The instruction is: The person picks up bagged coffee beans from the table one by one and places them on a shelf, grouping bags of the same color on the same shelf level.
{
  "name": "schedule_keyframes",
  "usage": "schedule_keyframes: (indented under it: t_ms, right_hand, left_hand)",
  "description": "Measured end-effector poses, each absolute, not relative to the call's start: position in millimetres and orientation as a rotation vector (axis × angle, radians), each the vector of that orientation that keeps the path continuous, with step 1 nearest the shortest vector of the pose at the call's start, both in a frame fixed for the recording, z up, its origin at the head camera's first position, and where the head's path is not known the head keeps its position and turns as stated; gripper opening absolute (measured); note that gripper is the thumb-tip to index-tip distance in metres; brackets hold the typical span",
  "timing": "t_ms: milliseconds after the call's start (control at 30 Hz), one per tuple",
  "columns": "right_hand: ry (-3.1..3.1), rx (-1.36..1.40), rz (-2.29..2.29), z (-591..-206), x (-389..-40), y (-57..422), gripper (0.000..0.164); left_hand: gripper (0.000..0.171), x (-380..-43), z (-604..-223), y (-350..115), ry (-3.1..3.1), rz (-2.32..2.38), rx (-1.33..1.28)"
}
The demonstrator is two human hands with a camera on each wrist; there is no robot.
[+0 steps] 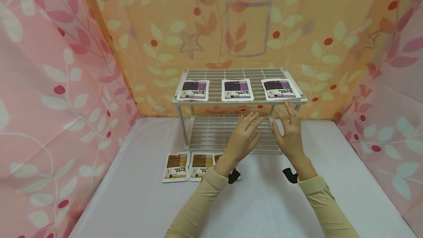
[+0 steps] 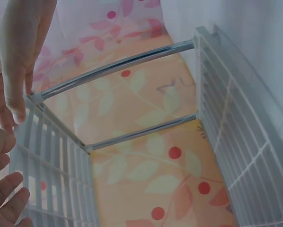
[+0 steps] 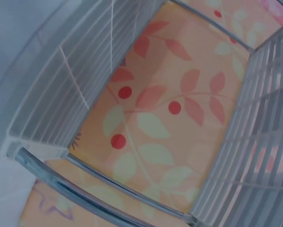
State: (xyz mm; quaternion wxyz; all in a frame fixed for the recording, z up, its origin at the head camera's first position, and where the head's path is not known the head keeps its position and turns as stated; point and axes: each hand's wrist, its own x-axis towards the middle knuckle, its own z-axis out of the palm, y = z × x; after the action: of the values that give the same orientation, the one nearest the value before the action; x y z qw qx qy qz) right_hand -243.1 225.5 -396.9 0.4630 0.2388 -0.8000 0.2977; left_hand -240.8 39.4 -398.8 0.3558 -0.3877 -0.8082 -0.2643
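Note:
My left hand (image 1: 242, 137) hovers in front of the rack with fingers spread and nothing in them. To its right, my right hand (image 1: 290, 131) is raised, fingertips right at the upper shelf's front edge, under the right-hand purple-and-white packet (image 1: 280, 89). Two more such packets, a left one (image 1: 193, 90) and a middle one (image 1: 237, 90), lie flat along the same shelf. In the left wrist view, fingers of the left hand (image 2: 6, 201) show at the lower left, below the right hand (image 2: 18, 56). The right wrist view has no hand in it.
The two-tier white wire rack (image 1: 231, 150) stands on a white-covered table (image 1: 138, 201). Brown-and-yellow packets (image 1: 176, 166) lie in a row before it, one partly hidden by the left wrist. Patterned cloth (image 1: 211, 17) hangs behind and on both sides.

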Motion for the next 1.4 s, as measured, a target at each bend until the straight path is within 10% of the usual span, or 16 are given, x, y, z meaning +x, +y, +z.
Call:
schedule_keyframes:
  t_ms: [1400]
  right_hand:
    - [-2.325,0.717,0.797,-481,-232,179,0.062]
  left_hand:
    - [0.054,-231,-482,-31,-2.351,-0.666,-0.856]
